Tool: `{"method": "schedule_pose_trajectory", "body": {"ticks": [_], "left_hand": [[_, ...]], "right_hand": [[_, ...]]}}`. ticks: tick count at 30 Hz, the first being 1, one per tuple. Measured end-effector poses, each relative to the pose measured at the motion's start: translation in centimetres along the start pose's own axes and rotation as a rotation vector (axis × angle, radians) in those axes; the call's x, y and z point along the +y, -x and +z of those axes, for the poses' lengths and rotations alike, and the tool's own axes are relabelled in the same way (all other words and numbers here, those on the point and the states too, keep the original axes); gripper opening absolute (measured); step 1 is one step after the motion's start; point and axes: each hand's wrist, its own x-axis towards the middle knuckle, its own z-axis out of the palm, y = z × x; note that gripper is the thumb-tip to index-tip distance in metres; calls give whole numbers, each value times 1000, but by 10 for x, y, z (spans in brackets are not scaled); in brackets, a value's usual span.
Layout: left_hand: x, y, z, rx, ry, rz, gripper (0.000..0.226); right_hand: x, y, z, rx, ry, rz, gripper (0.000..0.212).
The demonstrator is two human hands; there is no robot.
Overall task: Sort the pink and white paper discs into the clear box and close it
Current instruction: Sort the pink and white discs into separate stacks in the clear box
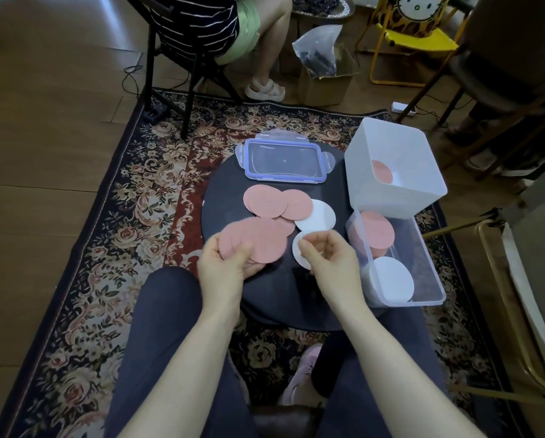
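Centre frame, on a round black table [296,295], pink discs [258,245] are pinched by the left hand [223,267] and a white disc [299,251] by the right hand [324,260] — colours could be mixed in the clear box [422,292] at right if thin discs cling together.

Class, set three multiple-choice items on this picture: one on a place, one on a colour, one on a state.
1. Where does the lid lie?
A. on the clear box
B. on the round table, beyond the loose discs
C. on the rug

2. What colour are the discs in the left hand?
A. pink
B. white
C. blue

3. The clear box is:
A. closed
B. empty
C. open, holding discs

Answers: 1 B, the lid rests apart on the table. 2 A, pink discs fan from its grip. 3 C, no lid; pink and white discs show inside.
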Motion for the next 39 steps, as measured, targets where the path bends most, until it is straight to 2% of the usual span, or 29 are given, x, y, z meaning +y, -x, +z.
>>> {"method": "schedule_pose_trajectory", "body": {"ticks": [2, 4, 9, 15, 20, 26, 33, 39], "left_hand": [[5, -10, -4, 78, 23, 20, 21], [8, -16, -6, 109, 33, 6, 23], [9, -18, -9, 82, 8, -4, 22], [7, -19, -11, 49, -10, -10, 26], [6, -19, -10, 45, -20, -5, 26], [5, -19, -11, 36, -19, -6, 23], [6, -17, -13, -10, -29, -10, 23], [2, -5, -14, -144, -21, -69, 22]], "right_hand": [[-10, -15, 5, -9, 114, -76, 6], [-22, -32, 11, -45, 221, -131, 17], [-37, -69, 32, -142, 504, -206, 35], [-35, -85, 46, -172, 757, -188, 58], [-33, -83, 46, -94, 550, -135, 45], [-25, -81, 32, 20, 310, -71, 8], [-18, -42, 12, 55, -42, 70, 15], [1, 1, 6, -5, -109, 85, 10]]}}
